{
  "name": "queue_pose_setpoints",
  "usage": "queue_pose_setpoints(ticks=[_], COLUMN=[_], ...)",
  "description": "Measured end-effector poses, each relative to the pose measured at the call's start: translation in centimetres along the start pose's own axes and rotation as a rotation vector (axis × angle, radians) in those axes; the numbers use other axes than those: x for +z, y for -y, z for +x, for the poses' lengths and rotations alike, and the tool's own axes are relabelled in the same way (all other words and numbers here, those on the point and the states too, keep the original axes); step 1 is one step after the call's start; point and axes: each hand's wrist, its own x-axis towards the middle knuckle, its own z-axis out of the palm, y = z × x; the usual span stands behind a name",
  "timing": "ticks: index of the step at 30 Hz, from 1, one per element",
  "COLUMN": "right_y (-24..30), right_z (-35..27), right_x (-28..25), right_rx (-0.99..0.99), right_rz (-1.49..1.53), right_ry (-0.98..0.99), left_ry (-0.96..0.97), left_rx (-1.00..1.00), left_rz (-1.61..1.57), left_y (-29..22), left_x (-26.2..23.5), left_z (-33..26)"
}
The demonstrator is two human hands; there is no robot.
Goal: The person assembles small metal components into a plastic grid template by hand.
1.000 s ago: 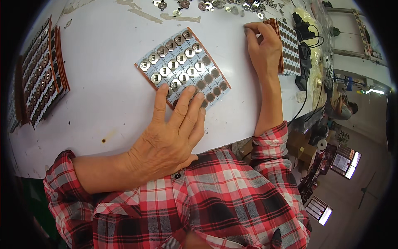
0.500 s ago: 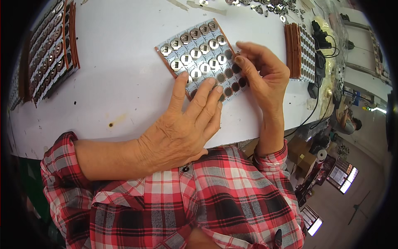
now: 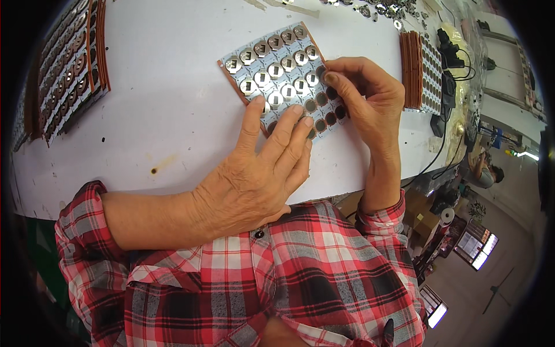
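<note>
Two bare hands are seen over a pale panel of round metal holders, laid flat on the white bench near its far edge and turned at a slant. The left hand is spread flat, palm down, its fingers stretched open and pressed on the panel's near corner; nothing is gripped by it, the panel is only pinned. The right hand is curled at the panel's right edge, its fingertips brought together over one of the round seats; whether a small part is pinched between them cannot be told. Shiny metal clips are seen in the panel's far rows, while dark bare seats are shown in the rows nearest the hands. A stack of similar panels is stood on edge just right of the right hand, with black cables behind it. Another stack of filled panels is laid well apart at the bench's left end. Loose metal bits are scattered along the far edge. Red plaid sleeves are worn on both arms.
</note>
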Motion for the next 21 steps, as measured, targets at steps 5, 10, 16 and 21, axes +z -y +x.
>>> queue_pose_setpoints(ticks=[5,10,16,21], right_y=[0.0,-0.8,-0.2,0.5], right_z=[0.3,0.5,0.5,1.6], right_x=[-0.2,-0.3,-0.5,-1.2], right_rx=[-0.006,-0.082,-0.167,-0.091], right_rz=[-0.035,-0.098,-0.182,-0.162], right_ry=[0.028,0.066,0.093,0.208], left_ry=[0.001,-0.001,-0.005,0.010], left_rx=[-0.004,-0.003,-0.003,0.022], left_rz=[-0.006,0.032,0.019,0.044], left_y=[0.0,0.0,0.0,0.1], left_x=[-0.1,-0.1,-0.3,-0.6], left_z=[0.1,0.1,0.2,0.0])
